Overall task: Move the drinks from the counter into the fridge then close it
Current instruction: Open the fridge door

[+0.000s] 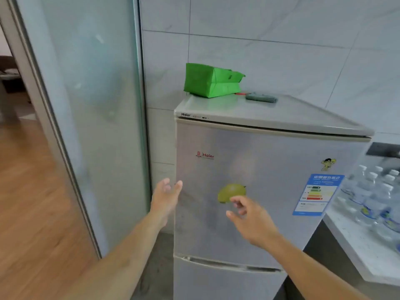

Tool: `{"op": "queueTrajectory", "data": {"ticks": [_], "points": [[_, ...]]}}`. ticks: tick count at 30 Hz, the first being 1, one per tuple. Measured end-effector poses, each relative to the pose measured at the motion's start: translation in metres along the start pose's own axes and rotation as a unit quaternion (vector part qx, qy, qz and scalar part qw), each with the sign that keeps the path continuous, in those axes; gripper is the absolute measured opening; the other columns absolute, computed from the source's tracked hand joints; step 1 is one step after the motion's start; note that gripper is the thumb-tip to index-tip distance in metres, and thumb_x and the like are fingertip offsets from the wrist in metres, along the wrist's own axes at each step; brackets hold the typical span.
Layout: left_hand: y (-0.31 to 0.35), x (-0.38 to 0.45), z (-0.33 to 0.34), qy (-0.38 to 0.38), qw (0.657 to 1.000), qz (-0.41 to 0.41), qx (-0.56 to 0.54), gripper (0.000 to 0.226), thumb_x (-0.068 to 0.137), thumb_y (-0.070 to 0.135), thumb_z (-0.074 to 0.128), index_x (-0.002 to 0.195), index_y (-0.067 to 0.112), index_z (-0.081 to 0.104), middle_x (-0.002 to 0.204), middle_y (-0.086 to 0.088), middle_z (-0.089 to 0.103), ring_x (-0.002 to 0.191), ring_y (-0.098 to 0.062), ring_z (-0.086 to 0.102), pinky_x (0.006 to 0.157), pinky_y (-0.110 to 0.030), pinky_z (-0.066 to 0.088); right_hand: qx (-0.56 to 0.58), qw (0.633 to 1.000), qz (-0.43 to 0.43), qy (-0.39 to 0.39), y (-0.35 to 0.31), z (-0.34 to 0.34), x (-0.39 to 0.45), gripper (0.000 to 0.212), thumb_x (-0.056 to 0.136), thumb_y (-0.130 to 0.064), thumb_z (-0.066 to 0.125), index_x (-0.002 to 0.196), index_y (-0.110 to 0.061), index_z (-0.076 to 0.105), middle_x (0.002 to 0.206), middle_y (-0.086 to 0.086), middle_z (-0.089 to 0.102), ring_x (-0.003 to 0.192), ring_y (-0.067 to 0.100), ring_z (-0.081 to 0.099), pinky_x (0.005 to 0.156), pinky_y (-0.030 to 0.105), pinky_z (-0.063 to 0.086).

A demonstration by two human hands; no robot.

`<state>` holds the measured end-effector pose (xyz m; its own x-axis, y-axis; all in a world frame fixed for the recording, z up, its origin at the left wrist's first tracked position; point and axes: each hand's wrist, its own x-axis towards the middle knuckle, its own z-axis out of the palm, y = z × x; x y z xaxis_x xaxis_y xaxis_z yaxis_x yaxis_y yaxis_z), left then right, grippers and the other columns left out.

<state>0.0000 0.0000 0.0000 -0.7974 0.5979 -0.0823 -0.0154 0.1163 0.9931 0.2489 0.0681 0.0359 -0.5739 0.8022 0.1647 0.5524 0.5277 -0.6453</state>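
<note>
Before the shut fridge (pixel 249 169) | left hand (pixel 165 199) nearer its left door edge, fingers released | right hand (pixel 252 221) empty, loosely spread | water bottles (pixel 376 195) on counter (pixel 359 252), far right.

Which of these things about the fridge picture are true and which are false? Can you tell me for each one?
1. The fridge door is shut. True.
2. A green bag sits on top of the fridge. True.
3. The right hand holds a bottle. False: it is empty, fingers spread.
4. The water bottles are on the floor. False: they stand on the counter to the right.
5. The left hand is open near the fridge's left edge. True.
</note>
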Motion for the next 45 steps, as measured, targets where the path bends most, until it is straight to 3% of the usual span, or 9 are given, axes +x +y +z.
{"op": "queueTrajectory", "data": {"ticks": [6, 12, 16, 21, 26, 30, 35, 41, 45], "points": [[0.043, 0.028, 0.006, -0.086, 0.993, 0.08, -0.015, 0.04, 0.091, 0.044, 0.066, 0.122, 0.022, 0.052, 0.113, 0.004, 0.064, 0.104, -0.016, 0.064, 0.077, -0.026, 0.052, -0.116, 0.98, -0.132, 0.088, -0.063, -0.005, 0.043, 0.048, 0.091, -0.033, 0.066, 0.136, -0.026, 0.052, 0.13, -0.004, 0.05, 0.121, 0.019, 0.047, 0.099, 0.032, 0.043], [0.042, 0.027, -0.002, -0.115, 0.989, 0.09, 0.009, 0.042, 0.094, 0.049, 0.058, 0.125, 0.023, 0.049, 0.111, 0.007, 0.061, 0.1, -0.01, 0.06, 0.085, -0.029, 0.049, -0.155, 0.978, -0.107, 0.095, -0.071, 0.001, 0.041, 0.056, 0.09, -0.034, 0.066, 0.141, -0.025, 0.046, 0.134, -0.004, 0.044, 0.126, 0.019, 0.04, 0.107, 0.035, 0.04], [0.03, -0.003, -0.008, -0.081, 0.99, 0.116, -0.012, 0.03, 0.094, 0.046, 0.061, 0.114, 0.027, 0.051, 0.101, 0.013, 0.063, 0.089, -0.002, 0.062, 0.068, -0.018, 0.046, -0.116, 0.984, -0.098, 0.093, -0.064, 0.008, 0.015, 0.056, 0.09, -0.034, 0.066, 0.141, -0.027, 0.046, 0.136, -0.006, 0.043, 0.126, 0.017, 0.041, 0.106, 0.032, 0.04], [0.001, -0.069, -0.021, -0.047, 0.985, 0.147, -0.071, 0.019, 0.089, 0.041, 0.068, 0.101, 0.038, 0.054, 0.089, 0.017, 0.069, 0.074, 0.007, 0.063, 0.062, -0.013, 0.049, -0.077, 0.985, -0.11, 0.107, -0.049, 0.014, -0.042, 0.052, 0.089, -0.03, 0.067, 0.139, -0.023, 0.051, 0.131, -0.003, 0.048, 0.12, 0.019, 0.045, 0.103, 0.031, 0.04], [-0.022, -0.159, -0.033, -0.015, 0.983, 0.175, -0.048, 0.042, 0.08, 0.049, 0.068, 0.116, 0.03, 0.056, 0.105, 0.012, 0.067, 0.091, 0.006, 0.064, 0.08, -0.022, 0.05, -0.048, 0.99, -0.089, 0.103, -0.021, 0.004, -0.117, 0.051, 0.091, -0.033, 0.065, 0.138, -0.026, 0.048, 0.131, -0.006, 0.047, 0.12, 0.015, 0.044, 0.095, 0.022, 0.036], [-0.032, -0.247, -0.028, 0.003, 0.98, 0.199, -0.027, 0.036, 0.092, 0.027, 0.068, 0.125, 0.027, 0.054, 0.112, 0.013, 0.064, 0.096, 0.01, 0.062, 0.089, -0.031, 0.05, -0.017, 0.993, -0.071, 0.094, 0.01, -0.01, -0.192, 0.052, 0.091, -0.04, 0.064, 0.138, -0.031, 0.045, 0.133, -0.01, 0.047, 0.122, 0.012, 0.044, 0.099, 0.025, 0.039], [-0.05, -0.367, 0.002, 0.006, 0.971, 0.24, 0.005, 0.044, 0.093, 0.019, 0.066, 0.133, 0.027, 0.051, 0.127, 0.005, 0.058, 0.102, 0.017, 0.056, 0.081, -0.002, 0.045, 0.029, 0.995, -0.03, 0.09, 0.059, -0.024, -0.291, 0.057, 0.086, -0.058, 0.062, 0.136, -0.044, 0.039, 0.13, -0.02, 0.046, 0.119, 0.002, 0.048, 0.094, 0.017, 0.039], [-0.058, -0.487, 0.061, -0.11, 0.95, 0.292, -0.007, 0.043, 0.092, 0.03, 0.059, 0.127, 0.052, 0.046, 0.127, 0.032, 0.05, 0.118, -0.017, 0.06, 0.092, -0.031, 0.051, 0.029, 0.991, -0.002, 0.129, 0.105, -0.052, -0.384, 0.068, 0.081, -0.074, 0.056, 0.138, -0.041, 0.04, 0.134, -0.021, 0.045, 0.121, 0.0, 0.047, 0.1, 0.022, 0.044], [-0.057, -0.534, 0.101, -0.262, 0.922, 0.285, 0.009, 0.046, 0.093, 0.039, 0.058, 0.134, 0.056, 0.044, 0.132, 0.024, 0.053, 0.125, -0.006, 0.054, 0.09, -0.018, 0.052, 0.081, 0.977, 0.033, 0.193, 0.134, -0.09, -0.418, 0.069, 0.076, -0.074, 0.056, 0.133, -0.036, 0.046, 0.124, -0.017, 0.05, 0.112, 0.001, 0.05, 0.09, 0.026, 0.049]]}}
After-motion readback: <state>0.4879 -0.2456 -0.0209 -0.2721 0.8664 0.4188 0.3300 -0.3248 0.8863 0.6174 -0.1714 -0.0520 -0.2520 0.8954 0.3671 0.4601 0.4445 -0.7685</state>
